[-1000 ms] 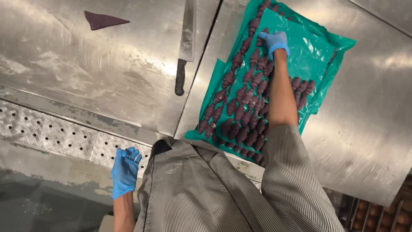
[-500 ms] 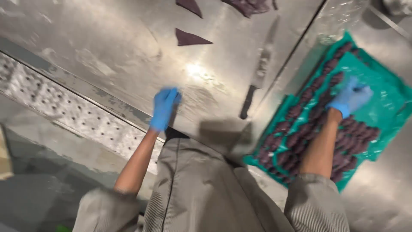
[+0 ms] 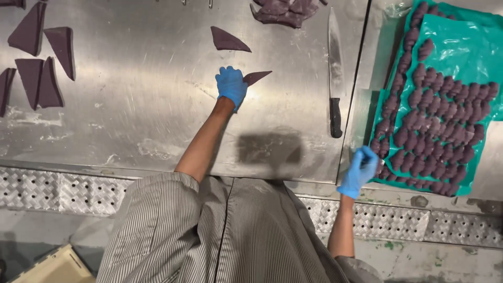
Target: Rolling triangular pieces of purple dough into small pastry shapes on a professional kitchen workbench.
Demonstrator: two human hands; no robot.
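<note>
At the left hand [image 3: 231, 86]: fingers clamped on a purple triangular piece [image 3: 257, 77].
Keep it flat on the desk [image 3: 157, 120]; right hand [image 3: 359, 171] curled, contents unclear.

A big work kitchen where food is made in large batches.

The worktop [image 3: 131, 120] is shiny steel and runs from edge to edge, with a strip of metal grating [image 3: 68, 191] along its near edge. Flat purple triangles of dough [image 3: 42, 57] lie near the far left corner, and a long knife [image 3: 334, 68] with a black handle lies flat toward the right. At the right edge, a green plastic sheet [image 3: 461, 42] carries many small purple pieces [image 3: 435, 126] set in neat rows. The person wears blue gloves [image 3: 231, 86] and a striped work coat [image 3: 225, 236], like a cook or baker at work.
</note>
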